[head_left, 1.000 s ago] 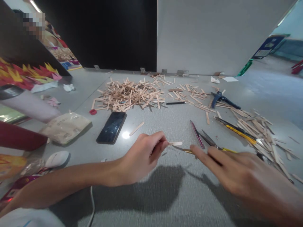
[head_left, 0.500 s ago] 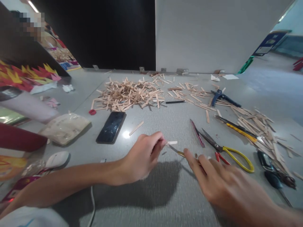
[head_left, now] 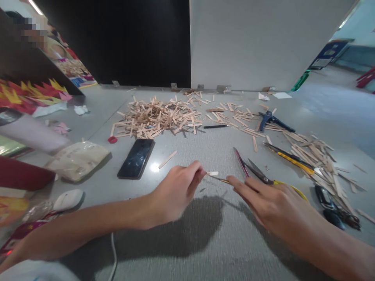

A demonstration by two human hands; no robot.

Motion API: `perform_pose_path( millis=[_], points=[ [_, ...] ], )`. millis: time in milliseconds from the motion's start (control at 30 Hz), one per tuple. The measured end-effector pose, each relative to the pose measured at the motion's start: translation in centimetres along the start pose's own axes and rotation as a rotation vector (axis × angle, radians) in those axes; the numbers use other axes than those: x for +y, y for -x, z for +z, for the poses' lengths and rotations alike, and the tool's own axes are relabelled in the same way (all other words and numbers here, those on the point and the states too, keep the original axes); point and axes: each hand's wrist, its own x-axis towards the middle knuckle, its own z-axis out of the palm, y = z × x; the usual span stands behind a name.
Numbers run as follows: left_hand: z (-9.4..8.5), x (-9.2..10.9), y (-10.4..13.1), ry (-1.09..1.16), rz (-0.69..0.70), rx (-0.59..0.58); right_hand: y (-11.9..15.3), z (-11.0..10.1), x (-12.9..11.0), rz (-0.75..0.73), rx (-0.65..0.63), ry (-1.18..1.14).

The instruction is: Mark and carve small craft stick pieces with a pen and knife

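My left hand (head_left: 183, 189) is closed in a pinch on a small pale wooden stick (head_left: 213, 173), whose end sticks out to the right of the fingertips. From the right, my right hand (head_left: 272, 201) grips a slim knife (head_left: 223, 180) with a brass-coloured part behind its thin grey tip. That tip meets or almost meets the stick close to my left fingertips; exact contact is too small to make out. Most of the handle is hidden by my right fingers. Beyond that hand lie yellow-handled scissors (head_left: 260, 171), partly covered by it, and a dark red pen-like tool (head_left: 240, 160).
A heap of wooden sticks (head_left: 159, 115) lies at the back, with more sticks (head_left: 320, 156) at right. A phone (head_left: 136, 159), a plastic packet (head_left: 79, 160) and a white mouse (head_left: 68, 200) lie left. At right are a yellow cutter (head_left: 288, 157) and a blue clamp-like tool (head_left: 274, 121). Upright panels (head_left: 263, 43) stand behind.
My right hand has moved up and slightly left, and the knife now lies flatter against the stick. It covers more of the scissors' handles. My left hand keeps its pinch.
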Motion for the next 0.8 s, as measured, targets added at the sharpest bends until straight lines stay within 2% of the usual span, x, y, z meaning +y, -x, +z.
perform_pose_path(
  millis=[133, 233, 367, 467, 567, 700, 800],
  points=[
    [-0.8, 0.2, -0.6, 0.067, -0.034, -0.015, -0.5, 0.2, 0.3, 0.147, 0.027, -0.285],
    [-0.5, -0.1, -0.8, 0.116, -0.091, 0.02, -1.4, -0.2, 0.0, 0.259, 0.034, -0.484],
    [1.5, -1.2, -0.9, 0.278, -0.064, -0.014, -2.3, -0.4, -0.3, 0.394, -0.009, -0.588],
    [3.6, -2.2, -0.6, 0.429, -0.041, -0.032, -2.7, -0.2, -0.3, 0.429, -0.082, -0.664],
    [5.3, -3.0, 0.1, 0.482, -0.068, 0.002, -2.9, -0.3, -0.4, 0.452, -0.184, -0.77],
    [6.4, -3.8, 1.0, 0.418, -0.058, -0.081, -2.9, -0.2, -1.1, 0.484, -0.283, -0.807],
    [6.8, -4.3, 1.1, 0.337, -0.068, -0.074, -2.6, 1.2, -2.2, 0.491, -0.344, -0.804]
  ],
)
